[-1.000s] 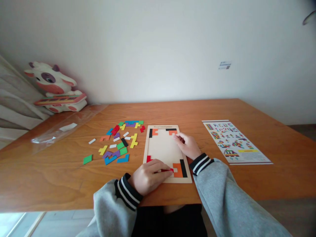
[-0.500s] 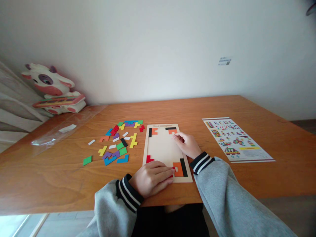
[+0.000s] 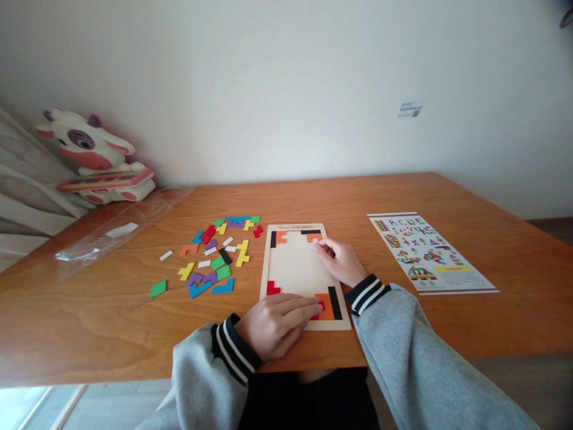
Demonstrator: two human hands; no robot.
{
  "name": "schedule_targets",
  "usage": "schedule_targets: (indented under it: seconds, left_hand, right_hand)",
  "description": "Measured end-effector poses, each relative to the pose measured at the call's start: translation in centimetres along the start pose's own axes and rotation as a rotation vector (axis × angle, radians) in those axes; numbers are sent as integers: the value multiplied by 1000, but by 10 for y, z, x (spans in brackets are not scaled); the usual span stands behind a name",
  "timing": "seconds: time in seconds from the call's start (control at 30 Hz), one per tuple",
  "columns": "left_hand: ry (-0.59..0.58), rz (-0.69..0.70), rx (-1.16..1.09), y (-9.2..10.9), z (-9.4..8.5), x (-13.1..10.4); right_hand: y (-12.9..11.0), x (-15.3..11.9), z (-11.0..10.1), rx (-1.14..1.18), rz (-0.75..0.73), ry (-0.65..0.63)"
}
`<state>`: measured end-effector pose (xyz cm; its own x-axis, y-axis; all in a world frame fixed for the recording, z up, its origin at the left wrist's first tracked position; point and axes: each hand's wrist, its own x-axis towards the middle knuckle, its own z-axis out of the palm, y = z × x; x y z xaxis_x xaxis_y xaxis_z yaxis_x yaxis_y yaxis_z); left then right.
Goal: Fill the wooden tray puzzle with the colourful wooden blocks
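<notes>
A wooden puzzle board (image 3: 264, 263) lies before me, with orange, black and red pieces in its corners. Across its lower edge reaches my left hand (image 3: 280, 322), its fingers close together. Their tips press on a red puzzle piece (image 3: 321, 306), which sits in the notch of an orange piece (image 3: 330, 307); the palm hides part of the lower board. My right hand (image 3: 342, 261) rests over the board's right rim with fingers curled and thumb near the index finger. Its fingertips are beside the upper right orange piece (image 3: 313, 237); whether something small is between them is hidden.
Loose coloured pieces (image 3: 222, 272) are scattered left of the board. A printed pattern sheet (image 3: 425, 251) lies to the right. At the back left are a clear plastic bag (image 3: 96, 242) and a cow-shaped toy keyboard (image 3: 105, 161). A wall stands behind the table.
My left fingertips have slid slightly right, and the red piece has shifted with them into the orange notch. My right hand stays in the same place. The view has tilted a little.
</notes>
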<state>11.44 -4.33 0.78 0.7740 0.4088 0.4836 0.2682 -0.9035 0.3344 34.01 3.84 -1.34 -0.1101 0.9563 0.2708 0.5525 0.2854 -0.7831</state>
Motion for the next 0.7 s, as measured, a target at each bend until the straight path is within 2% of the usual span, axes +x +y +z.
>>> schedule_targets:
  seconds: [0.13,0.3,0.47,0.57,0.7]
  left_hand:
    - [46,-44,29,-1,-3,1]
    - [-20,-1,23,-1,-3,1]
    - [-20,-15,-13,-3,-3,-1]
    - [76,-37,11,-7,-8,-4]
    - [233,-128,153,-18,-25,-16]
  right_hand:
    - [-1,0,0,-1,5,-1]
    - [-2,0,-1,-4,7,-2]
    - [-2,0,-1,-4,13,-10]
    - [-2,0,-1,-12,19,-9]
    - [-3,0,-2,-14,6,-13]
